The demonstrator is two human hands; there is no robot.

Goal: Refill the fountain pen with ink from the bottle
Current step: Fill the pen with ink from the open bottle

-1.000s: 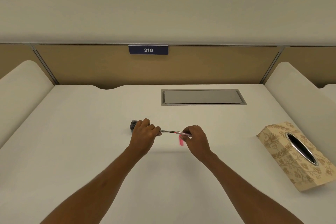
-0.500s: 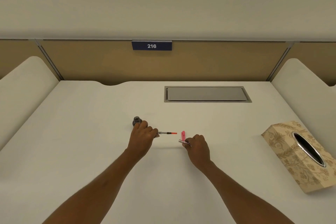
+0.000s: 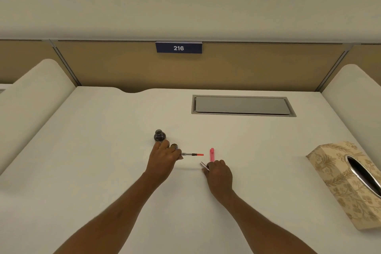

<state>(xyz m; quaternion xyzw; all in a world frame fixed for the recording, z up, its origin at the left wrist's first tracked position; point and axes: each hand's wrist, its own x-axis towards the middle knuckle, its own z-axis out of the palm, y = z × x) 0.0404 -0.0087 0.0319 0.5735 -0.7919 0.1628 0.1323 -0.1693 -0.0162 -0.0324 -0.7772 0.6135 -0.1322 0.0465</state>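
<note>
Two grips, both occupied. Left hand [image 3: 165, 156] pinches the fountain pen section [image 3: 192, 154], clear converter with red tip pointing right. Right hand [image 3: 219, 173] holds the silver barrel [image 3: 204, 166] low on the counter [image 3: 103, 171]. Pink cap [image 3: 212, 154] lies just beyond it. Ink bottle [image 3: 159, 135] stands open just past the left fingers.

Left hand [image 3: 162, 156] and right hand [image 3: 219, 173] both curled, gripping.

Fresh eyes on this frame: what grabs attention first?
The two hands at mid-desk with a pen taken apart: the left hand pinches the pen section with its red tip, and the right hand holds the silver barrel. A pink cap lies just beyond the right hand, and the ink bottle stands behind the left. A patterned tissue box sits far right.
</note>
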